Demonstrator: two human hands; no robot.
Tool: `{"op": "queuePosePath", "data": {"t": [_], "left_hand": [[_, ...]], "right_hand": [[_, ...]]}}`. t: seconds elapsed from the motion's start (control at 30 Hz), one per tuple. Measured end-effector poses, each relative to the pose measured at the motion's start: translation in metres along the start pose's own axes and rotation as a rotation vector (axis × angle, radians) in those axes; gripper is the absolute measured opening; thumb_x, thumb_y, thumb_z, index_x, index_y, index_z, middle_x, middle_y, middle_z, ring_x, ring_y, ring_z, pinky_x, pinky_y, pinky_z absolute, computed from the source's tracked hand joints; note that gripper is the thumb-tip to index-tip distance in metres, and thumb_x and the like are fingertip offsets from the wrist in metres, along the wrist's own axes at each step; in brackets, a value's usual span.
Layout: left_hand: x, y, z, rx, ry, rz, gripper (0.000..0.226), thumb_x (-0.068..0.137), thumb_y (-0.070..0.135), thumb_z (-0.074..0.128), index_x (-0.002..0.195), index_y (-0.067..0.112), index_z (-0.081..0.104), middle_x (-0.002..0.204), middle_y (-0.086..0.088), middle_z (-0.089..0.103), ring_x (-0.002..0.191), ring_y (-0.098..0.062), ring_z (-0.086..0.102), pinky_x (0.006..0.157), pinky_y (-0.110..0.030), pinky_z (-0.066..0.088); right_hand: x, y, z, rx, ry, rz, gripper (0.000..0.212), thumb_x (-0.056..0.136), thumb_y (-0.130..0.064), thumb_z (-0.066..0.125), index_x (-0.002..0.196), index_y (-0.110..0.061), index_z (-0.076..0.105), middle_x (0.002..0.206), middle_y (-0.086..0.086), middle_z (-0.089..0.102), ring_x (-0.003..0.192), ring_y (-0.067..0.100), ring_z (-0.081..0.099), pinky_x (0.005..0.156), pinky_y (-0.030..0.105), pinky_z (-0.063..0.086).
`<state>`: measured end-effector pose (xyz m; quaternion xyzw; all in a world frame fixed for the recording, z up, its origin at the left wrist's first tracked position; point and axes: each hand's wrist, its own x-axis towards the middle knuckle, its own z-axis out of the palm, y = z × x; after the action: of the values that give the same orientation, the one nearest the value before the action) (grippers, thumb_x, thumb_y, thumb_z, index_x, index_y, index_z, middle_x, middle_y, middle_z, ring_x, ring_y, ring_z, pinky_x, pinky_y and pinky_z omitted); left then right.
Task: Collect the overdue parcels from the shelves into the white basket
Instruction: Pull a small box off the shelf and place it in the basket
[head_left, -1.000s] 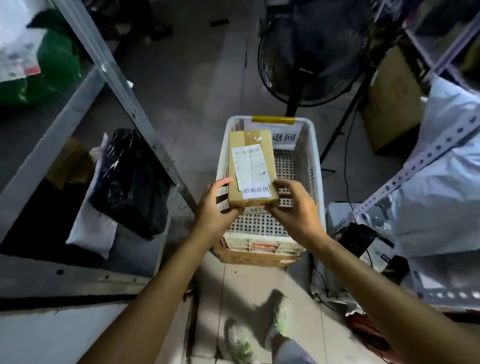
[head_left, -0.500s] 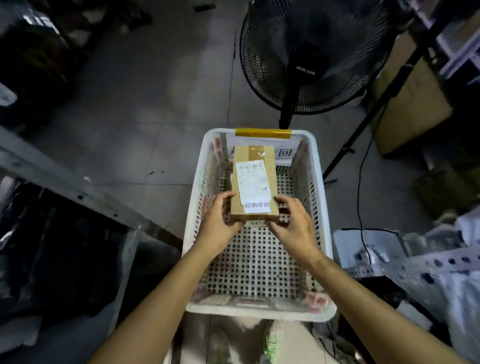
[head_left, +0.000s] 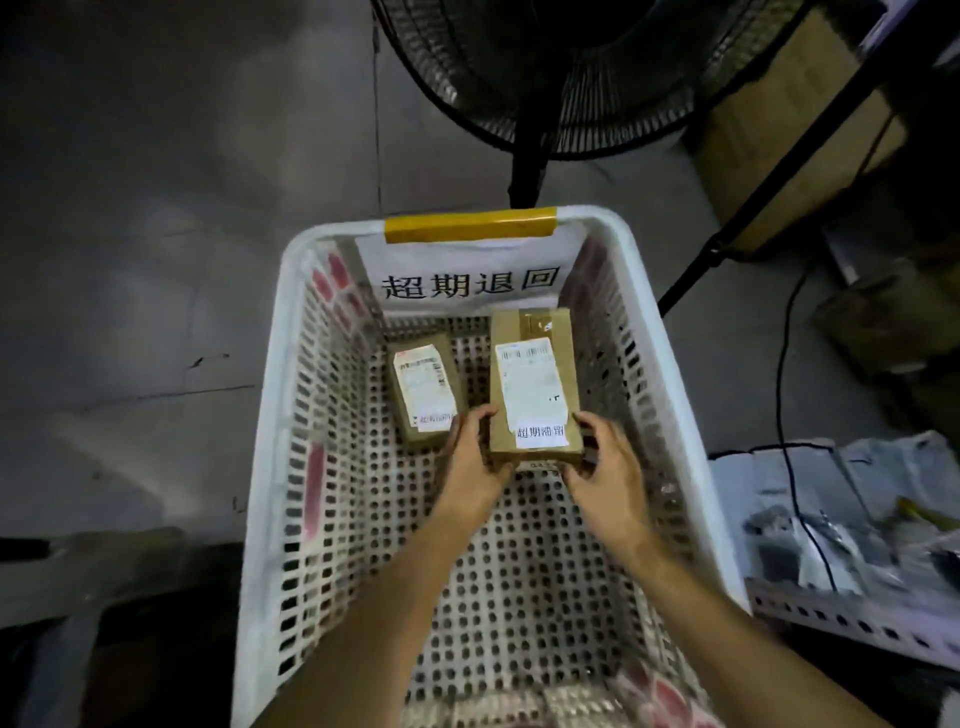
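Both hands, left hand (head_left: 475, 462) and right hand (head_left: 605, 475), grip a cardboard parcel (head_left: 535, 395) inside the white basket (head_left: 270, 405). A smaller parcel (head_left: 427, 392) lies just beside it, toward the basket's far end.

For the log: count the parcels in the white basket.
2. Smaller parcel lies on the basket floor; larger parcel beside it, held by left hand and right hand.

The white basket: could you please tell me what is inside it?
The white basket holds a smaller parcel lying on its floor and a larger parcel gripped by the left hand and right hand. Whether it rests on the floor is hidden.
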<state>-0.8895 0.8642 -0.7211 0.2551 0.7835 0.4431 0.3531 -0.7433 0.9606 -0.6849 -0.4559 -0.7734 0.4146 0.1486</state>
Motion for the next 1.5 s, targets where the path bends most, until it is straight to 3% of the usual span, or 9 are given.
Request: {"op": "queuePosePath", "data": {"t": [0.2, 0.33, 0.47, 0.57, 0.8, 0.9, 1.07, 1.23, 1.5], "left_hand": [[0.030, -0.060, 0.025, -0.002, 0.043, -0.014, 0.083, 0.076, 0.001, 0.080, 0.119, 0.060, 0.042, 0.132, 0.025, 0.041, 0.122, -0.017, 0.057, 0.097, -0.044, 0.055], [0.046, -0.091, 0.023, 0.001, 0.121, 0.021, 0.073, 0.075, -0.001, 0.079, 0.126, 0.040, 0.046, 0.136, 0.013, 0.041, 0.125, -0.019, 0.055, 0.096, -0.045, 0.055], [0.055, -0.105, 0.014, -0.009, 0.142, 0.016, 0.074, 0.076, -0.001, 0.080, 0.127, 0.040, 0.045, 0.125, 0.026, 0.037, 0.126, -0.018, 0.055, 0.097, -0.045, 0.055], [0.064, -0.101, 0.016, 0.046, 0.135, 0.040, 0.070, 0.078, 0.002, 0.078, 0.130, 0.036, 0.045, 0.132, 0.017, 0.039, 0.124, -0.016, 0.055, 0.097, -0.043, 0.055], [0.079, -0.086, 0.031, 0.285, 0.003, 0.044, 0.068, 0.086, 0.004, 0.072, 0.144, 0.023, 0.042, 0.146, 0.005, 0.038, 0.130, -0.019, 0.048, 0.106, -0.033, 0.046], [0.074, -0.077, 0.022, 0.353, -0.063, 0.012, 0.067, 0.086, 0.006, 0.070, 0.145, 0.020, 0.042, 0.145, 0.002, 0.040, 0.129, -0.019, 0.048, 0.109, -0.032, 0.042], [0.065, -0.027, -0.014, 0.548, -0.165, -0.073, 0.052, 0.093, 0.017, 0.064, 0.142, 0.019, 0.047, 0.133, -0.006, 0.050, 0.116, -0.026, 0.055, 0.091, -0.032, 0.050], [0.054, 0.056, -0.070, 0.776, -0.279, -0.084, 0.043, 0.097, 0.023, 0.054, 0.139, 0.017, 0.045, 0.130, -0.011, 0.055, 0.102, -0.026, 0.058, 0.071, -0.030, 0.048], [-0.001, 0.197, -0.153, 0.884, -0.184, -0.006, 0.041, 0.095, 0.034, 0.058, 0.133, 0.020, 0.052, 0.131, -0.010, 0.061, 0.115, -0.032, 0.059, 0.093, -0.039, 0.050]], "right_hand": [[0.027, 0.051, 0.048, -0.038, -0.023, -0.027, 0.063, 0.080, 0.004, 0.073, 0.137, -0.011, 0.051, 0.131, 0.002, 0.055, 0.122, 0.016, 0.054, 0.102, 0.040, 0.050], [0.049, 0.061, 0.076, 0.010, -0.135, 0.015, 0.063, 0.083, 0.001, 0.069, 0.138, -0.021, 0.048, 0.136, -0.004, 0.051, 0.125, 0.011, 0.051, 0.104, 0.037, 0.048], [0.062, 0.064, 0.092, -0.002, -0.142, -0.043, 0.066, 0.081, 0.004, 0.067, 0.140, -0.018, 0.046, 0.135, -0.004, 0.049, 0.123, 0.010, 0.051, 0.102, 0.037, 0.049], [0.066, 0.067, 0.092, 0.017, -0.102, -0.054, 0.064, 0.081, 0.006, 0.067, 0.138, -0.016, 0.047, 0.134, -0.004, 0.051, 0.124, 0.010, 0.051, 0.105, 0.035, 0.047], [0.075, 0.081, 0.087, -0.061, -0.064, 0.017, 0.061, 0.082, 0.011, 0.064, 0.137, -0.010, 0.050, 0.133, 0.006, 0.055, 0.124, 0.018, 0.052, 0.106, 0.039, 0.045], [0.072, 0.067, 0.076, -0.107, -0.152, 0.061, 0.058, 0.088, 0.004, 0.062, 0.140, -0.014, 0.046, 0.138, 0.005, 0.052, 0.127, 0.017, 0.050, 0.111, 0.026, 0.035], [0.079, 0.021, 0.043, -0.311, -0.322, 0.187, 0.051, 0.091, -0.016, 0.068, 0.137, -0.011, 0.047, 0.136, 0.010, 0.056, 0.119, 0.026, 0.057, 0.099, 0.027, 0.043], [0.082, -0.056, -0.007, -0.375, -0.459, 0.219, 0.039, 0.094, -0.024, 0.065, 0.129, -0.012, 0.053, 0.119, 0.009, 0.065, 0.087, 0.021, 0.062, 0.087, 0.038, 0.055], [0.051, -0.190, -0.102, -0.548, -0.460, 0.066, 0.041, 0.092, -0.037, 0.063, 0.126, -0.015, 0.055, 0.128, 0.012, 0.062, 0.113, 0.032, 0.059, 0.095, 0.041, 0.049]]}}
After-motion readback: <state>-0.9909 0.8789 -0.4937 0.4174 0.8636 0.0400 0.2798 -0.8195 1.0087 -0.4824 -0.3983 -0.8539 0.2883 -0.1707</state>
